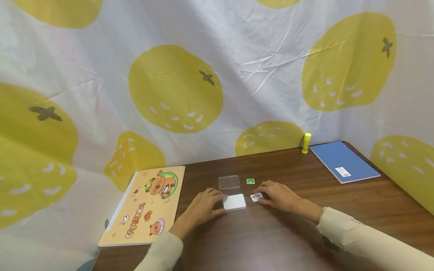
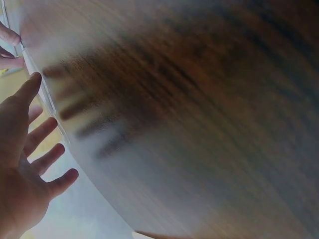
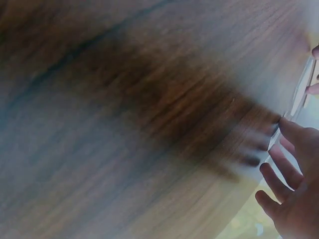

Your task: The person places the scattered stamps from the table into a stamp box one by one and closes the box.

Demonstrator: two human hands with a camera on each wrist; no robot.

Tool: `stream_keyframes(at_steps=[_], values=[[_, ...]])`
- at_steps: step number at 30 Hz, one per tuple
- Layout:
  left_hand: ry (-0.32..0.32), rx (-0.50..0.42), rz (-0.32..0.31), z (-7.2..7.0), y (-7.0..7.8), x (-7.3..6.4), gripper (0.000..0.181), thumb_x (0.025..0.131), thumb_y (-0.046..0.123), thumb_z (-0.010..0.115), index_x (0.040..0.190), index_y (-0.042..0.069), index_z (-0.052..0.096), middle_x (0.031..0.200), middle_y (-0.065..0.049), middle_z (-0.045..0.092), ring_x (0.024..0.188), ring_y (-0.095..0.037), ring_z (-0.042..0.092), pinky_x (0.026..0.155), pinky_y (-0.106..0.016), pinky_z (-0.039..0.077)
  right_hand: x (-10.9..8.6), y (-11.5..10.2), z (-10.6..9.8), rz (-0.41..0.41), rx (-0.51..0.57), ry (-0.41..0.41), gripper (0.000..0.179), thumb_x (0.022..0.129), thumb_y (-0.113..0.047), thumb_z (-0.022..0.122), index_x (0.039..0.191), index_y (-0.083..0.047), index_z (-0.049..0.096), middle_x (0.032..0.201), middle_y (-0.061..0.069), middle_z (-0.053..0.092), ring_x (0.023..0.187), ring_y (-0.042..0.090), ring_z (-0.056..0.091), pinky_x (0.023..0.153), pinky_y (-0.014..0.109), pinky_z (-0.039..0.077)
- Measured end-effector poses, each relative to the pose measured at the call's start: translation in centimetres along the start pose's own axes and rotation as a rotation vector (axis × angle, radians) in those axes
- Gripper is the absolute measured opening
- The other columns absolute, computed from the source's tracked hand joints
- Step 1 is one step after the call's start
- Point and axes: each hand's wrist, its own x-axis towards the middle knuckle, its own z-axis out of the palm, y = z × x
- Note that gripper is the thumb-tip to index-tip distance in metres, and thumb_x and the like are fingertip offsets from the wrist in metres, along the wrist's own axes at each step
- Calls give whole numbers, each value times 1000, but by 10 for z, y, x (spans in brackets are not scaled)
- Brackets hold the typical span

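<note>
A clear shallow case holding a white card stack lies flat on the table. My left hand is at its left side, the index fingertip at the upper left corner and the thumb by the lower left one. In the left wrist view the left hand's fingers are spread and fairly straight. To the right lies a small printed card, its right edge between the thumb and index finger of my right hand. Behind are a clear plastic lid and a small green card.
A cartoon capybara book lies at the left of the brown table. At the back right a yellow glue stick stands upright beside a blue notebook. A fruit-patterned curtain hangs behind.
</note>
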Motion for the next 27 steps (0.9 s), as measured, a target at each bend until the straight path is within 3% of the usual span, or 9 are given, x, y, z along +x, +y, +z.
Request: stream_keyframes(at_steps=[11,20,27], values=[[-10,-9,8,3,-3,0,44,96,41,75,129,13,72,130,-2,69,127,-24,59,101,-46,52,1,-1,3,-6,-6,11,24,93,-20,79,115,-13,78,108,1,71,100,22,68,81,45,59],[-26,-15,-2,1,-3,0,42,97,38,74,130,12,71,133,-3,68,129,-24,57,102,-47,51,4,1,7,-28,37,-9,22,93,-10,77,114,-17,78,114,1,72,106,23,68,86,45,59],[-25,-32,-11,3,-3,3,42,97,36,74,129,10,72,133,-3,68,129,-24,57,103,-47,51,2,-2,6,45,58,6,20,93,-19,78,113,-13,77,109,3,70,98,22,67,80,43,59]])
